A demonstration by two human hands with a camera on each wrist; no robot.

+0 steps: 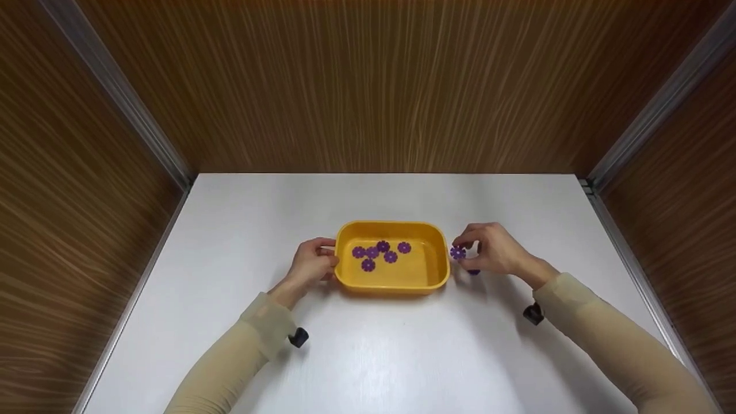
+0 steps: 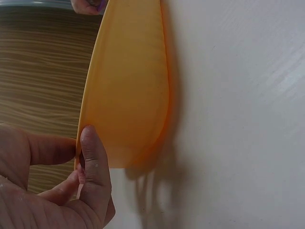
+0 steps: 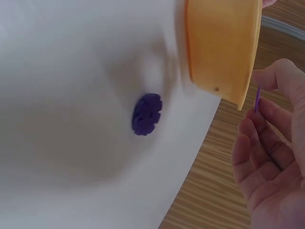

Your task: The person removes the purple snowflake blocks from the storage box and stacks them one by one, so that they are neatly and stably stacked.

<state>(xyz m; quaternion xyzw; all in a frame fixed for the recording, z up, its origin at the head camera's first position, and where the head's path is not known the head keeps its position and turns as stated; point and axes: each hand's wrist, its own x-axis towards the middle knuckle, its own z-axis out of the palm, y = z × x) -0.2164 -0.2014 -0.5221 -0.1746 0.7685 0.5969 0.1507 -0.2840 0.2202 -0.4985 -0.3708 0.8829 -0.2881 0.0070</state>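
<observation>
A yellow plastic tub (image 1: 391, 287) stands on the table, with several purple notched discs (image 1: 368, 265) lying flat on its floor. My left hand (image 1: 310, 264) holds the tub at its left end, and in the left wrist view the fingers (image 2: 94, 160) meet the rim and outer wall. Just beyond the right end of the tub, my right hand (image 1: 491, 250) pinches one purple notched disc (image 1: 457, 253) between thumb and fingertips; it appears edge-on in the right wrist view. Below that hand, dark purple notched discs (image 3: 147, 114), seemingly stacked, rest on the table, partly hidden in the head view.
The white tabletop (image 1: 391, 351) surrounds the tub. Brown wood-grain panels (image 1: 391, 86) rise at the back and both sides, with metal strips (image 1: 632, 276) along the table's side edges. Black devices (image 1: 299, 337) sit at the wrists.
</observation>
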